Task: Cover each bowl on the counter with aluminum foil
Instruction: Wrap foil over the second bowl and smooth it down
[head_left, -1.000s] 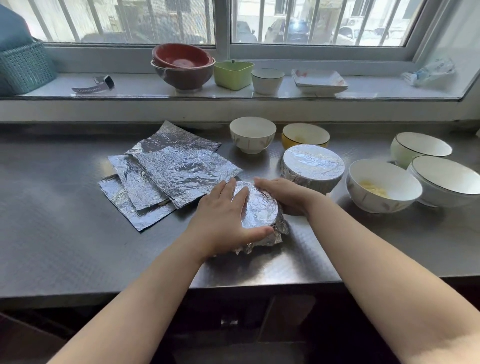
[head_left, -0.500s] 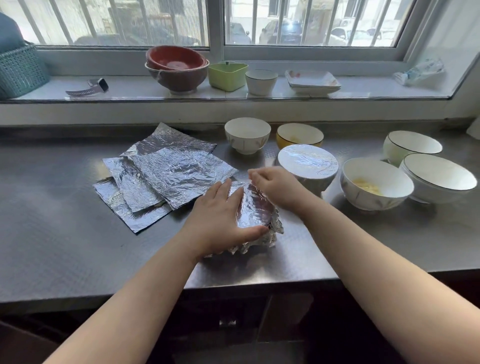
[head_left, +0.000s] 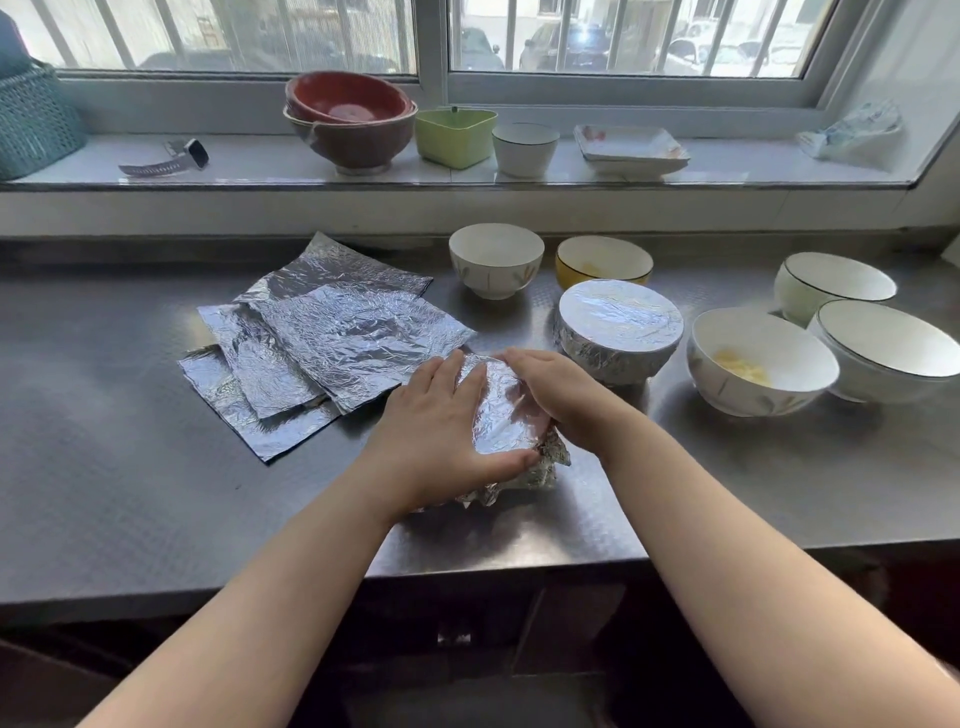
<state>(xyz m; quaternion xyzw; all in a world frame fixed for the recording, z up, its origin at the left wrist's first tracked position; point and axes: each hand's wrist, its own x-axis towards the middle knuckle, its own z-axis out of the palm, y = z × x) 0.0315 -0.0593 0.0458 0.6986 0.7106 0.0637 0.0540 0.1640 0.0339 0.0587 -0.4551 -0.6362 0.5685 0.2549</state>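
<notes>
A small bowl wrapped in aluminum foil (head_left: 501, 415) sits near the counter's front edge. My left hand (head_left: 439, 431) cups its left side, fingers over the top and thumb along the near rim. My right hand (head_left: 558, 397) presses down on the foil along the right side. The bowl itself is hidden under foil and hands. A second foil-covered bowl (head_left: 618, 327) stands just behind to the right. Several loose foil sheets (head_left: 332, 343) lie to the left. Uncovered bowls: white (head_left: 496, 260), yellow (head_left: 602, 260), one with yellow food (head_left: 758, 364), two white ones (head_left: 883, 348) at far right.
The steel counter (head_left: 104, 441) has its front edge just below my forearms. On the windowsill stand stacked red-brown bowls (head_left: 348, 124), a green container (head_left: 454, 135), a white cup (head_left: 524, 148), square plates (head_left: 631, 148), a watch (head_left: 166, 161) and a teal basket (head_left: 31, 124).
My right hand slid from the bowl's far right edge onto its right side, pressing foil down. The left hand stayed cupped on the left side.
</notes>
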